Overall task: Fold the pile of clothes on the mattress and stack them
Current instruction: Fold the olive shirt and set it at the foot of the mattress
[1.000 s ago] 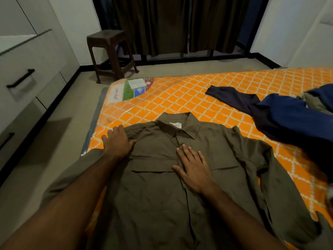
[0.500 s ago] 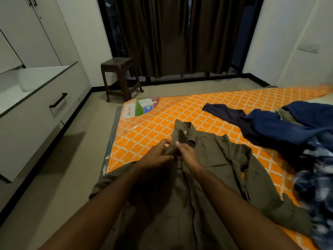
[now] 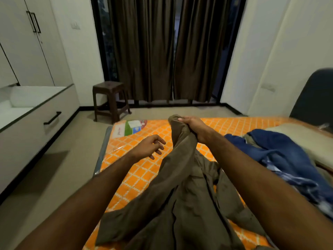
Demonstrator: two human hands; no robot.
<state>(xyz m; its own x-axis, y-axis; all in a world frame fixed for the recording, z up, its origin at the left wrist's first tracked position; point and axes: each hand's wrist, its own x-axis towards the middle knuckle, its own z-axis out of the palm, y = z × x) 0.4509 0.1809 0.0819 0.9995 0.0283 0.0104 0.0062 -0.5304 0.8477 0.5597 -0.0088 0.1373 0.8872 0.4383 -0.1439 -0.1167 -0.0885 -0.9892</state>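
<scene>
Olive-brown shirt [image 3: 182, 195] hangs bunched from the gripping right hand [image 3: 193, 129]; left hand [image 3: 149, 147] hovers loose-fingered, holding nothing.

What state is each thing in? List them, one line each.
olive shirt: bunched, top end lifted, rest on the mattress
right hand: grips the shirt's top
left hand: open, holds nothing
blue clothes: unfolded heap
curtains: drawn, narrow gap
wardrobe doors: closed
drawer: pulled open

Head-worn view, facing forward and down, close over mattress [image 3: 144, 170]
</scene>
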